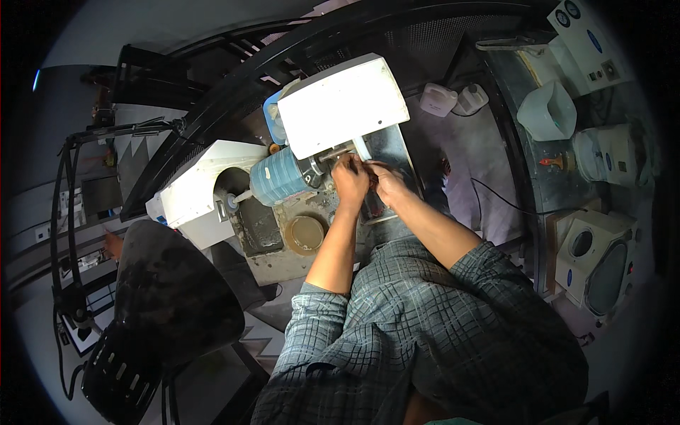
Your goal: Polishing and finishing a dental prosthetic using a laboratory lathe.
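Observation:
Both arms reach forward to a blue bench motor with a shaft at each end. My left hand is closed, its fingers bunched just below a pale wheel at the motor's right end. My right hand is closed beside it, fingertips meeting those of the left. Whatever they pinch between them is too small and too covered to name. Above the hands sits a brightly lit white box-shaped hood, partly over the wheel. Another white hood with a round opening surrounds the motor's left shaft.
A round bowl of brownish liquid stands near my left forearm, beside a dark tray. The black lamp shade looms at the left. Plastic jugs stand beyond the bench. At right, a side bench carries a white tub and machines.

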`<state>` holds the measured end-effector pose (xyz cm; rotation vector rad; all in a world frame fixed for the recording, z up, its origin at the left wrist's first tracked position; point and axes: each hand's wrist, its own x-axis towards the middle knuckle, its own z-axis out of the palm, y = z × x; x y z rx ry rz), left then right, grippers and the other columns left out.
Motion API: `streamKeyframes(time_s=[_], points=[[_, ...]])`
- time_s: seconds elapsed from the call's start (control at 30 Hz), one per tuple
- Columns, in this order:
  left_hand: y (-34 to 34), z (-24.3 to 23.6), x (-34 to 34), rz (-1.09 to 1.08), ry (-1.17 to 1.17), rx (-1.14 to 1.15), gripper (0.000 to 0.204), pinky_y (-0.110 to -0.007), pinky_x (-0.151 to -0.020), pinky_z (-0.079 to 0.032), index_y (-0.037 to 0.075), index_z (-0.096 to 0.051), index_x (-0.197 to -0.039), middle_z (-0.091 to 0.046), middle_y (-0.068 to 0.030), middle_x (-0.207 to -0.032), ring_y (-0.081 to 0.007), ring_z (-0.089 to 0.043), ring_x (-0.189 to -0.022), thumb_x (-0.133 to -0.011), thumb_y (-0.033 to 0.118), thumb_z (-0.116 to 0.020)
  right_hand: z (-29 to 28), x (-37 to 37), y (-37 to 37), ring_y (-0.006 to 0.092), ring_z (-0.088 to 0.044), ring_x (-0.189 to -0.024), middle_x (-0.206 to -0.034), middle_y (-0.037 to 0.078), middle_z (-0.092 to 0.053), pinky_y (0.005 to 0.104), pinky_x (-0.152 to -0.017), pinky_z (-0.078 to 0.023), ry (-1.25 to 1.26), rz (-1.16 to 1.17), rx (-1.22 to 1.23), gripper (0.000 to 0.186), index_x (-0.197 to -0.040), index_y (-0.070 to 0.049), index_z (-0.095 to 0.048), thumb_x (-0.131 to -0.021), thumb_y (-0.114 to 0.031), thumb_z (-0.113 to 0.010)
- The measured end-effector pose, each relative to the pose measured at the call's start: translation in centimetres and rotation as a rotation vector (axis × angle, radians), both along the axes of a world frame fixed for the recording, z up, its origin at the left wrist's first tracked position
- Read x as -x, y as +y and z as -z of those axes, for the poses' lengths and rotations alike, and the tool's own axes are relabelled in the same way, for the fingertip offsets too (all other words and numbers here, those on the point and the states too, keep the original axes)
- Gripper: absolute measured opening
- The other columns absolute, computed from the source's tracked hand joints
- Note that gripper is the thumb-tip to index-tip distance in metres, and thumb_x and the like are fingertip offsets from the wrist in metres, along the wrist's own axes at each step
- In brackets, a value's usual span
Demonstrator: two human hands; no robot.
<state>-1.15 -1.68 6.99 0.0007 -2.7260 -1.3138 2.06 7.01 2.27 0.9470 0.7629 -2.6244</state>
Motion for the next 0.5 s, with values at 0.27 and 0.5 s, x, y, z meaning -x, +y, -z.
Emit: streamKeyframes(time_s=[0.27,0.5], points=[[0.0,-1.3,-0.1,-0.029,-0.066,-0.039,0.017,-0.04,-0.06,-0.044,-0.005,-0.057,-0.075,-0.059,-0.0224,-0.069,-0.036,-0.058,-0.063,-0.084,0.009,-0.053,0.3,0.0,-0.3,0.0126,-0.058,-0.067,-0.08,0.002,-0.063,0.0259,-0.057,-0.043,0.023,-0.023,-0.025,0.009,-0.089,-0.009,-0.062,-0.081,-0.012,-0.062],[0.5,-0.3,0.1,-0.054,-0.042,0.015,0.018,-0.036,-0.058,-0.044,-0.006,-0.059,-0.077,-0.059,-0.0222,-0.067,-0.0288,-0.059,-0.059,-0.085,0.01,-0.053,1.0,0.2,0.1,0.0107,-0.057,-0.064,-0.078,0.001,-0.064,0.0238,-0.052,-0.042,0.027,-0.004,-0.023,0.008,-0.087,-0.008,-0.063,-0.08,-0.012,-0.063]])
